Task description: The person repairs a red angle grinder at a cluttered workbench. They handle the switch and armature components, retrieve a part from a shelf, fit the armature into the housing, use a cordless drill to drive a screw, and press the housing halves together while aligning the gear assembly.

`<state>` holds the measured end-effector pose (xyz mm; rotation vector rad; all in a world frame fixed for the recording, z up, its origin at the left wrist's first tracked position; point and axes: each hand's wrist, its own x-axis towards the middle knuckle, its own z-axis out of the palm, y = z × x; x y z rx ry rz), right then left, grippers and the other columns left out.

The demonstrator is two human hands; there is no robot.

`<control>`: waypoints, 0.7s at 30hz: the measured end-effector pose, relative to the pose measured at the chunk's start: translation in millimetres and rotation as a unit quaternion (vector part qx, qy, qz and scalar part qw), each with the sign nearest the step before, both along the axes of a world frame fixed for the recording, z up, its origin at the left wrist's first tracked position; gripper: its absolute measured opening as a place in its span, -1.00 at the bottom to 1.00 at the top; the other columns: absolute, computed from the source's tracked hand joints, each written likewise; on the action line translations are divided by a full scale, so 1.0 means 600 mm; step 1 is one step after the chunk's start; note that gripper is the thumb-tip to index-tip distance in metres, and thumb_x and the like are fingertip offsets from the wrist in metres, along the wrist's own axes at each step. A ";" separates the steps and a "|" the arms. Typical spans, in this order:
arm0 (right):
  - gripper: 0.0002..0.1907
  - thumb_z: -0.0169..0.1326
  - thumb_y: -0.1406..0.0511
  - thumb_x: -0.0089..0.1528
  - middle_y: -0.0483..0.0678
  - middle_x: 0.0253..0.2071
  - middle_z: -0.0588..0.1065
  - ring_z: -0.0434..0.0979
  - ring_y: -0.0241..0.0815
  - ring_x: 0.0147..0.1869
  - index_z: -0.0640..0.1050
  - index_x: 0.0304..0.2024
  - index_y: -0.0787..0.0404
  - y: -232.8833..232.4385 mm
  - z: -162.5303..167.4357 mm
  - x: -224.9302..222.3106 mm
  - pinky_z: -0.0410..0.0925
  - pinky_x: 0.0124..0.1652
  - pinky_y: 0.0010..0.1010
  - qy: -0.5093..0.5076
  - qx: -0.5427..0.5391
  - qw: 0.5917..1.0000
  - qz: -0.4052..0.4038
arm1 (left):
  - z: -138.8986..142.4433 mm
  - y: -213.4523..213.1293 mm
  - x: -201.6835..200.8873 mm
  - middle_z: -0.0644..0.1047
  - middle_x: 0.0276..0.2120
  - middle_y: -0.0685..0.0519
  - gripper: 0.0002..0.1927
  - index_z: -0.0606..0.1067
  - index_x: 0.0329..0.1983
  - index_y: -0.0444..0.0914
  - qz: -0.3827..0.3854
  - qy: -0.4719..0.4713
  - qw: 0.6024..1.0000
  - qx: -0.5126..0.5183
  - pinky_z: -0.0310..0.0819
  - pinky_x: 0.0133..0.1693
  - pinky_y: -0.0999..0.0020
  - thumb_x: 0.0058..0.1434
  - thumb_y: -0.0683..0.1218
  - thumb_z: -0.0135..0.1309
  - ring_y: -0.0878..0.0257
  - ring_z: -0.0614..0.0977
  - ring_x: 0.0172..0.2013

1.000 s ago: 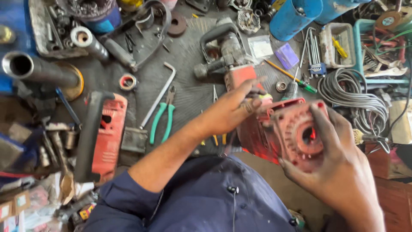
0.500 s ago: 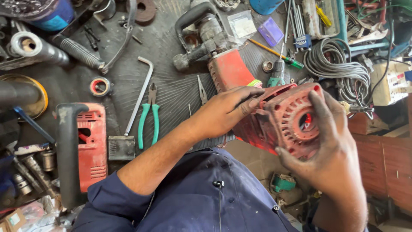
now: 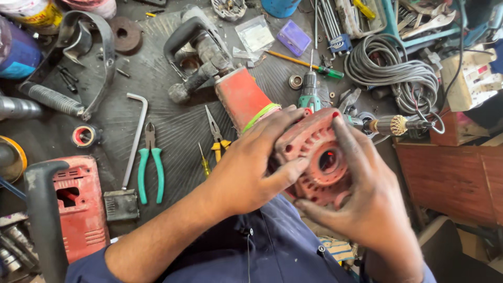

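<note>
Both hands — left point(image 3: 251, 167), right point(image 3: 367, 202) — clasp red motor housing point(image 3: 314, 162) above mat point(image 3: 173, 120).

The motor housing point(image 3: 319, 162) sits between both hands, the left hand point(image 3: 251, 162) on its left side, the right hand point(image 3: 367, 199) on its right. Left of them lie the pliers point(image 3: 150, 167); far right lies the coiled cable point(image 3: 390, 71).

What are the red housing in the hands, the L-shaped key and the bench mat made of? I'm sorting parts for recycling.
Red housing: looks like moulded plastic, matte and grimy, with vent ribs around a round opening; painted cast metal can't be ruled out.
L-shaped key: metal, probably steel, with a dull silver sheen.
Bench mat: seems to be black rubber, judging by its fine ribbing and dusty matte surface.
</note>
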<state>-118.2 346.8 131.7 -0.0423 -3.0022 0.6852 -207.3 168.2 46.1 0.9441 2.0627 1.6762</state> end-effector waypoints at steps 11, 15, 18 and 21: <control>0.23 0.48 -0.01 -0.24 0.22 0.25 0.38 0.53 0.19 0.17 0.28 0.36 0.37 0.008 -0.007 0.001 0.45 -0.02 -0.11 0.006 0.041 0.999 0.001 | -0.011 0.018 0.040 0.45 0.38 -0.17 -0.45 0.34 0.39 -0.36 0.088 -0.102 0.987 0.093 0.28 0.45 0.14 0.52 0.10 -0.11 -0.02 0.46 0.45; 0.26 0.48 -0.01 -0.22 0.27 0.22 0.37 0.52 0.24 0.16 0.23 0.37 0.42 0.013 -0.010 -0.001 0.45 -0.03 -0.09 -0.003 0.041 0.999 0.023 | -0.022 0.025 0.059 0.47 0.36 -0.14 -0.40 0.33 0.41 -0.32 0.124 -0.073 0.987 0.071 0.32 0.44 0.15 0.53 0.19 -0.18 0.00 0.51 0.41; 0.32 0.48 -0.03 -0.21 0.32 0.24 0.33 0.48 0.28 0.20 0.15 0.41 0.44 0.019 -0.022 0.002 0.45 0.01 -0.10 0.024 0.022 0.998 0.046 | -0.045 0.007 0.034 0.36 0.44 -0.16 -0.31 0.30 0.45 -0.28 0.052 -0.008 0.995 0.085 0.22 0.49 0.08 0.48 0.28 -0.16 -0.05 0.38 0.49; 0.28 0.47 0.04 -0.18 0.31 0.28 0.32 0.47 0.27 0.26 0.13 0.42 0.41 0.019 -0.033 0.016 0.45 0.06 -0.10 0.046 -0.009 0.998 0.037 | -0.069 -0.013 0.008 0.13 0.53 -0.22 -0.15 0.27 0.45 -0.22 -0.037 0.009 0.993 0.110 0.11 0.50 0.01 0.25 0.37 0.04 -0.11 0.24 0.53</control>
